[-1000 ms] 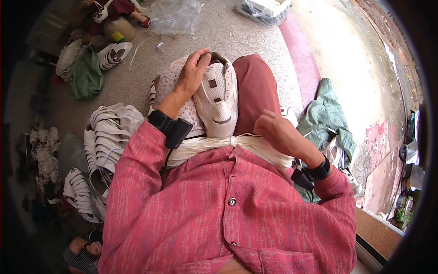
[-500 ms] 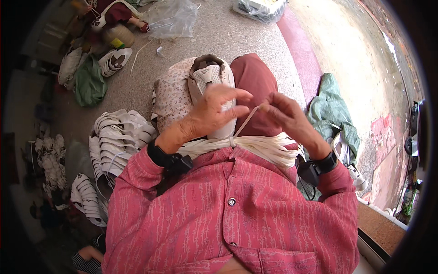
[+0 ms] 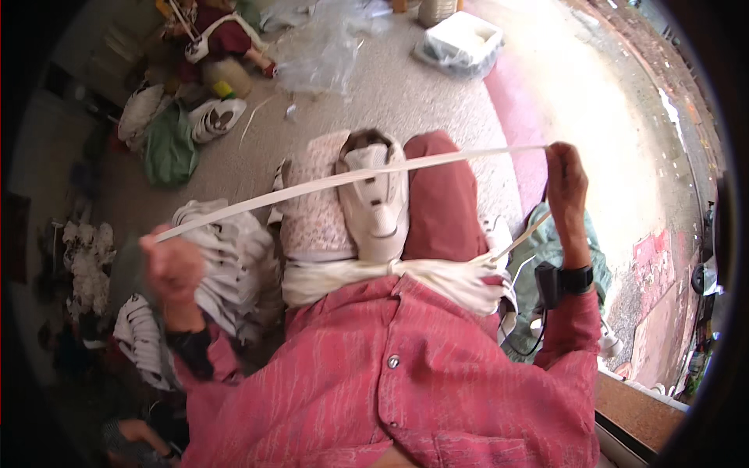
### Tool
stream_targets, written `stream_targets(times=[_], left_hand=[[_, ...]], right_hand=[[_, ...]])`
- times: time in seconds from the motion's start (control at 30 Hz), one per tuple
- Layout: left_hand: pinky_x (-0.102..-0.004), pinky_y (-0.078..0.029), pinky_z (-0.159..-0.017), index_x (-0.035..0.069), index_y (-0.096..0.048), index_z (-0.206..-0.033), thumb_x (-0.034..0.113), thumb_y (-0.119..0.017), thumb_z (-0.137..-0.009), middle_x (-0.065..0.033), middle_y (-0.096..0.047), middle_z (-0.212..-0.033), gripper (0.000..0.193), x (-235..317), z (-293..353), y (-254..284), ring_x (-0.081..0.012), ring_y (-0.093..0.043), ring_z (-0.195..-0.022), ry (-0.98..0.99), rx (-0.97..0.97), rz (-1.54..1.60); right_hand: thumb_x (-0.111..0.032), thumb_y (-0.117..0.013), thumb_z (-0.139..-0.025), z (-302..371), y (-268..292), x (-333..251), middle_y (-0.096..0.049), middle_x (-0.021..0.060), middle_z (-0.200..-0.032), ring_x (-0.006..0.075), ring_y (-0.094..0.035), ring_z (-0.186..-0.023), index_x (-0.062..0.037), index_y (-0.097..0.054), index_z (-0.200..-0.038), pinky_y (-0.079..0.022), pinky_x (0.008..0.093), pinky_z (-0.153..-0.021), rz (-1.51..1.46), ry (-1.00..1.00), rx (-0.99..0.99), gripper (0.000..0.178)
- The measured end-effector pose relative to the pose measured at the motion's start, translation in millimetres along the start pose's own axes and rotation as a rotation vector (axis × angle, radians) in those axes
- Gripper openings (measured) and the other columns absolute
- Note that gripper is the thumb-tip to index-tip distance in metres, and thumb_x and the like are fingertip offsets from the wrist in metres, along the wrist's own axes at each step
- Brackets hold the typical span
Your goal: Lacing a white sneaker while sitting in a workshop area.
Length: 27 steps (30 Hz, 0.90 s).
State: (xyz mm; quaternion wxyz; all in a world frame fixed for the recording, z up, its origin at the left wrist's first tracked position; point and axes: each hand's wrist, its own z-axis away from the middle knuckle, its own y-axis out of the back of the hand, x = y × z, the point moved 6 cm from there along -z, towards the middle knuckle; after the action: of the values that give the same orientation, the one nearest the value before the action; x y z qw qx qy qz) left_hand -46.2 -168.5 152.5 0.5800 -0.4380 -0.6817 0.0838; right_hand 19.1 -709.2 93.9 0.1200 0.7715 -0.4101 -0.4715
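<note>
One flat, cream-white lace [image 3: 429, 161] is drawn nearly straight across the lap; its long axis runs from half past eight to half past two. Two hands hold it: the left hand [image 3: 173, 269], blurred, is closed on one end between eight and nine o'clock, and the right hand [image 3: 567, 183] grips it at three o'clock. A narrow strand [image 3: 530, 234] slopes from below the right hand toward seven o'clock.

Under the lace, apart from both hands, lies one white shoe [image 3: 382, 235] with perforated panels and a dark brown collar. Its long axis runs twelve to six, with the opening at twelve and the toe pointing to six. It sits between two thighs, one under pale floral cloth [image 3: 316, 226], one in red-brown trousers [image 3: 443, 199]. Just past the toe, at six, one bundle of cream laces [image 3: 335, 282] crosses the waist.

From the shoe, a pile of nested white shoe uppers [image 3: 242, 269], too blurred to count, rests at eight o'clock. One green bag [image 3: 170, 148] is at ten, one seated person [image 3: 222, 37] between ten and eleven, one white box [image 3: 464, 39] in clear plastic at one, and green cloth [image 3: 585, 249] between three and four.
</note>
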Motion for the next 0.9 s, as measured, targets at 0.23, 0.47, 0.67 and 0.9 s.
stream_targets(times=[0.23, 0.47, 0.67, 0.9], left_hand=[[-0.0271, -0.038, -0.047, 0.004, -0.050, -0.086, 0.029, -0.032, -0.106, -0.0015, -0.041, -0.066, 0.036, 66.5, 43.3, 57.2, -0.0121, -0.038, -0.052, -0.243, 0.195, 0.145], [-0.0278, -0.052, -0.078, 0.012, -0.065, -0.112, 0.030, -0.055, -0.098, -0.0059, -0.062, -0.107, 0.026, 101.6, 178.3, 277.1, -0.0150, -0.061, -0.093, -0.532, 1.162, 0.030], [-0.0265, -0.053, -0.062, 0.009, -0.066, -0.111, 0.025, -0.056, -0.097, -0.0048, -0.068, -0.093, 0.024, 93.2, 236.4, 345.3, -0.0138, -0.064, -0.077, -0.635, 1.185, 0.023], [-0.0223, -0.043, -0.049, 0.011, -0.063, -0.116, 0.027, -0.055, -0.098, 0.0003, -0.064, -0.085, 0.025, 80.8, 264.8, 365.2, -0.0078, -0.057, -0.068, -0.672, 1.281, 0.089]], right_hand=[[-0.024, -0.057, -0.098, 44.0, -55.2, 27.5, -0.058, 0.0028, -0.072, 0.0103, -0.049, -0.065, 0.0003, -0.063, -0.090, -0.040, 0.0275, -0.058, -0.359, -0.138, -0.558, 0.026], [-0.038, -0.048, -0.100, 58.8, -28.3, -17.0, -0.046, 0.0003, -0.066, 0.0093, -0.037, -0.055, -0.0054, -0.061, -0.074, -0.029, 0.0247, -0.049, -1.474, -0.360, -0.728, 0.044], [-0.031, -0.052, -0.099, 32.7, 25.1, 54.8, -0.065, 0.0061, -0.098, 0.0079, -0.046, -0.057, -0.0037, -0.063, -0.093, -0.033, 0.0236, -0.048, -2.152, -0.585, -0.130, 0.029], [-0.022, -0.057, -0.097, 56.2, 80.0, 217.2, -0.068, 0.0052, -0.095, 0.0089, -0.061, -0.069, -0.0075, -0.062, -0.097, -0.043, 0.0277, -0.056, -1.858, -0.823, 0.290, 0.016]])
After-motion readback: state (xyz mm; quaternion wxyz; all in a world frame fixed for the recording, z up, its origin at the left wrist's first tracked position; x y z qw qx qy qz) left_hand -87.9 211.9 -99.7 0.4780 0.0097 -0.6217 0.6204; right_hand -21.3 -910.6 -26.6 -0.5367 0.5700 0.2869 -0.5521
